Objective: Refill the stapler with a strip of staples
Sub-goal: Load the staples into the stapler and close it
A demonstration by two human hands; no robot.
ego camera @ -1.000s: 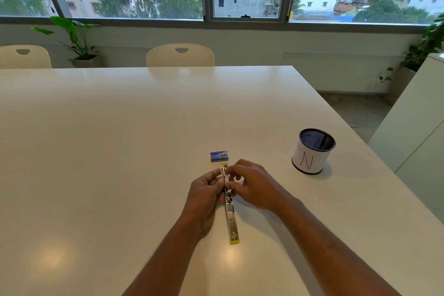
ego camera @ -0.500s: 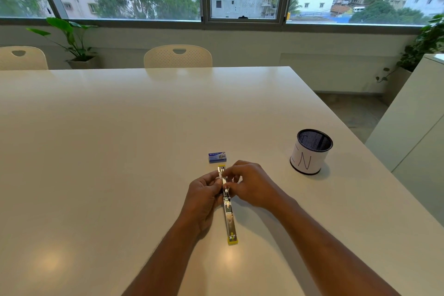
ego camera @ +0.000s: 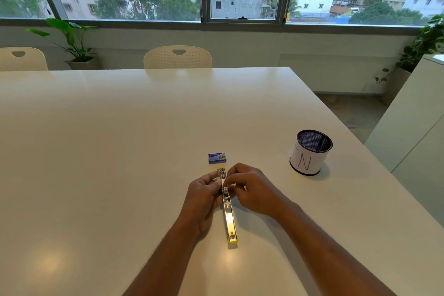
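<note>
A yellow stapler [ego camera: 230,220] lies swung fully open and flat on the white table [ego camera: 108,151], its long axis running away from me, the metal magazine channel facing up. My left hand [ego camera: 204,197] grips the stapler's left side near the hinge. From the right, my right hand [ego camera: 252,188] reaches over the far half with fingertips pinched at the channel; whether a staple strip sits between them is hidden. A small blue staple box [ego camera: 217,158] lies shut just beyond the stapler's far end.
A black mesh pen cup [ego camera: 310,152] wrapped in white paper marked "N" stands to the right. Two cream chairs [ego camera: 177,57] stand at the table's far edge. A white cabinet [ego camera: 415,132] stands off the table's right edge.
Both hands stay at the stapler's hinge with only slight finger shifts. The view has drifted a little; the stapler and box lie where they were.
</note>
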